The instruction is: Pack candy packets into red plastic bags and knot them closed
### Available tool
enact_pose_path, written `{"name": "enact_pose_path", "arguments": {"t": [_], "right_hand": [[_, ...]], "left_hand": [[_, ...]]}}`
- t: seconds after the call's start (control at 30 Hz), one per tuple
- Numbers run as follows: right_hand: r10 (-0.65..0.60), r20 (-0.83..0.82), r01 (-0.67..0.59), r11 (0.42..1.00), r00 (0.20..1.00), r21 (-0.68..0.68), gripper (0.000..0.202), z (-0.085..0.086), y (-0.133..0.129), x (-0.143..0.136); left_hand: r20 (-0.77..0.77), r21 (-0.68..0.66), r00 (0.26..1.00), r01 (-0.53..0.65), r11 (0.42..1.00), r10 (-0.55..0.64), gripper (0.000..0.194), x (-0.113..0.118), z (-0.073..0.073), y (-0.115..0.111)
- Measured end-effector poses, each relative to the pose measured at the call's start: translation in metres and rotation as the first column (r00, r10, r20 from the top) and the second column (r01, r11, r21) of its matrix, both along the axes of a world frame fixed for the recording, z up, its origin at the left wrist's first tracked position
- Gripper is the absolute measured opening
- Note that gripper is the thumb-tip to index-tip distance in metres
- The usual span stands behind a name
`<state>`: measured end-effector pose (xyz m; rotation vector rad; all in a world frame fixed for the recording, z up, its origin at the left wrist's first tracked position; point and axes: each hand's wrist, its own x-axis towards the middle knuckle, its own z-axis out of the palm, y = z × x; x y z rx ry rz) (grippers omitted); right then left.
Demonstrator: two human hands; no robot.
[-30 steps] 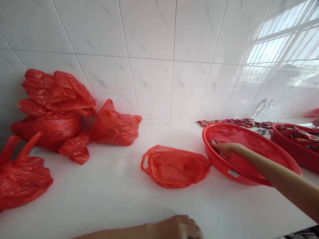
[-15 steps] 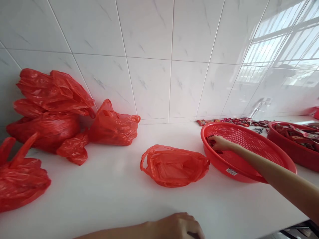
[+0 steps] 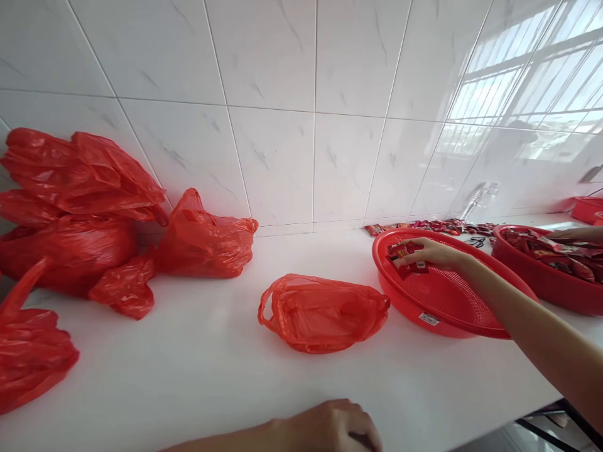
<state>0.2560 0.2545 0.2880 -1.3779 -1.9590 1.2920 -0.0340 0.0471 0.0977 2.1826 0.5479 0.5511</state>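
Bright, cool daylight is filling the scene. Above and right of the right hand point(image 3: 428, 254), the glossy wall tiles point(image 3: 348, 163) are mirroring a barred window point(image 3: 494, 88) as whitish glare. Beyond the left hand point(image 3: 342, 427), the white counter point(image 3: 202, 351) is carrying a soft sheen. Far left of both hands, the tiles are looking greyer, and the wide view is slanting their lines outward.

So we've got a few shiny red packets point(image 3: 398, 250) w/ printed fronts, bunched in our R hand point(image 3: 436, 251) at the L end of a big round red plastic basket point(image 3: 405, 309). Basket's mouth-up, perforated sides, white label on the front. Just L of it, our thin see-thru red bag point(image 3: 320, 344) sits mouth open, handles out to each side, approx oval.
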Motion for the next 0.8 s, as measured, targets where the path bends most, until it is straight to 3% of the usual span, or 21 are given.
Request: {"name": "enact_pose_path", "arguments": {"t": [0.1,0.2,0.3,0.37,0.43,0.5,0.6,0.67,0.8], "right_hand": [[-0.079,-0.174,0.076,0.997,0.982,-0.021,0.045,0.019,-0.015,-0.007],[-0.081,-0.255,0.086,0.996,0.964,0.006,0.042,0.036,-0.035,-0.025],[0.052,-0.220,-0.044,0.998,0.974,0.041,0.050,0.040,-0.054,-0.053],[0.202,-0.117,-0.198,0.979,0.972,0.043,0.048,0.031,-0.062,-0.075],[0.317,-0.004,-0.317,0.948,0.948,0.045,0.043,0.015,-0.067,-0.099],[0.374,0.129,-0.389,0.913,0.918,0.121,0.035,-0.005,-0.069,-0.120],[0.347,0.262,-0.417,0.861,0.901,0.293,0.020,-0.033,-0.068,-0.143],[0.331,0.271,-0.415,0.834,0.904,0.363,0.009,-0.046,-0.067,-0.149],[0.335,0.202,-0.390,0.822,0.920,0.414,0.020,-0.055,-0.071,-0.146]], "left_hand": [[0.010,0.041,1.000,-0.013,0.999,0.013,0.009,-0.002,0.003,0.000],[0.033,0.285,0.999,-0.019,0.958,0.010,0.009,-0.006,0.015,0.000],[0.081,0.488,0.964,-0.259,0.833,0.253,0.020,-0.012,0.033,-0.001],[0.051,0.535,0.884,-0.417,0.735,0.464,0.032,-0.014,0.042,0.000],[-0.015,0.562,0.824,-0.462,0.686,0.567,0.036,-0.016,0.046,0.001],[-0.028,0.568,0.805,-0.475,0.673,0.592,0.031,-0.016,0.045,0.002],[0.048,0.567,0.822,-0.490,0.662,0.568,0.020,-0.014,0.041,0.003],[0.090,0.565,0.833,-0.494,0.661,0.546,0.017,-0.012,0.039,0.003],[0.120,0.544,0.832,-0.511,0.665,0.541,0.018,-0.013,0.041,0.004]]}}
